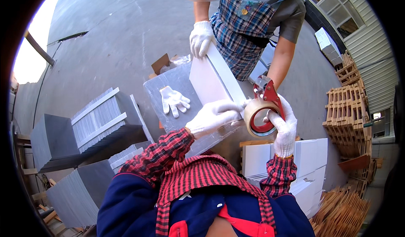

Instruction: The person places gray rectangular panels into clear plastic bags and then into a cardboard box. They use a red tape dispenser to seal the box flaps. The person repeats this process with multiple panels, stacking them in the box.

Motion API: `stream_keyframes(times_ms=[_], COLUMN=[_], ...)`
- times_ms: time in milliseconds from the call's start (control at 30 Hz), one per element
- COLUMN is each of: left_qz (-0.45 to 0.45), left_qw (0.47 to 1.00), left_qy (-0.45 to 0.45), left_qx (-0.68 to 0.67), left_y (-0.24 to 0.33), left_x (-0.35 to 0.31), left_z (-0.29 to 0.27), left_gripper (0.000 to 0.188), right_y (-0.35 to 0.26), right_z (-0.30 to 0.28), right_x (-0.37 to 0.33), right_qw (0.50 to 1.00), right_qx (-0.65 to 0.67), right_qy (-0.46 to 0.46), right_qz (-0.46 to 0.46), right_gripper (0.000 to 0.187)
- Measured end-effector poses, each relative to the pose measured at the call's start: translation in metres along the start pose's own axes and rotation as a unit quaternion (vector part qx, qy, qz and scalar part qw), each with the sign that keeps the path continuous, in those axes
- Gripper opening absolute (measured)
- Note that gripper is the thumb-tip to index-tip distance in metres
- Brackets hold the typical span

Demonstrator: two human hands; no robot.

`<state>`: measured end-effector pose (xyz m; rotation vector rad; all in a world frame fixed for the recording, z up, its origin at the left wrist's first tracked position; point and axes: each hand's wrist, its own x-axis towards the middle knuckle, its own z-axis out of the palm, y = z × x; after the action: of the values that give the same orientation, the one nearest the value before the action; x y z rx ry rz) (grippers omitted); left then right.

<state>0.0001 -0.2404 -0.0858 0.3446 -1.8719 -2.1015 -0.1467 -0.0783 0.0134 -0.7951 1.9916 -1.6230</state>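
Observation:
My right hand (pixel 283 125), in a white knit glove, grips a red tape dispenser (pixel 263 110) with a roll of tan tape. My left hand (pixel 213 117), also gloved, presses on the near end of a white flat box (pixel 213 79) that rests on a grey slab (pixel 175 81). The dispenser sits right at that end of the box. Across from me a person in a plaid apron holds the far end of the box with a gloved hand (pixel 201 38).
A spare white glove (pixel 174 100) lies on the grey slab. Strapped stacks of grey tiles (pixel 99 121) stand to my left. Stacked white boxes (pixel 310 157) are at my right, with wooden pallets (pixel 348 106) beyond. An open carton (pixel 165 63) sits behind the slab.

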Motion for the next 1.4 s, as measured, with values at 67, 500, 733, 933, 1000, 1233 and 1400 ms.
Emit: stream_keyframes(times_ms=[67, 500, 733, 933, 1000, 1233, 1400], left_qz=[-0.028, 0.0, -0.047, 0.044, 0.033, 0.154, -0.002], left_qw=[0.991, 0.956, 0.94, 0.981, 0.988, 0.768, 0.744], left_qy=[0.031, -0.024, 0.02, 0.091, 0.14, 0.195, 0.13], left_qx=[-0.127, -0.293, -0.338, -0.169, -0.052, 0.591, 0.656], left_y=[-0.009, 0.039, 0.055, 0.074, 0.081, 0.051, 0.043], left_x=[0.011, 0.029, 0.033, 0.038, 0.05, 0.134, 0.177], left_z=[-0.011, 0.013, 0.023, -0.036, -0.07, -0.191, -0.224], left_gripper=[0.046, 0.037, 0.027, 0.032, 0.035, 0.027, 0.032], right_y=[0.001, 0.001, -0.005, -0.036, -0.033, -0.029, -0.005], right_z=[-0.001, -0.021, -0.028, -0.059, -0.06, 0.006, 0.051], right_x=[-0.001, -0.007, -0.011, -0.033, -0.039, 0.013, 0.072], right_qw=[0.999, 0.873, 0.885, 0.894, 0.895, 0.881, 0.829], right_qx=[-0.017, -0.319, -0.324, -0.359, -0.384, -0.426, -0.515], right_qy=[-0.01, -0.011, -0.022, -0.062, -0.048, -0.069, -0.064], right_qz=[-0.037, -0.369, -0.335, -0.262, -0.224, -0.193, -0.21], right_gripper=[0.043, 0.063, 0.063, 0.061, 0.06, 0.05, 0.048])
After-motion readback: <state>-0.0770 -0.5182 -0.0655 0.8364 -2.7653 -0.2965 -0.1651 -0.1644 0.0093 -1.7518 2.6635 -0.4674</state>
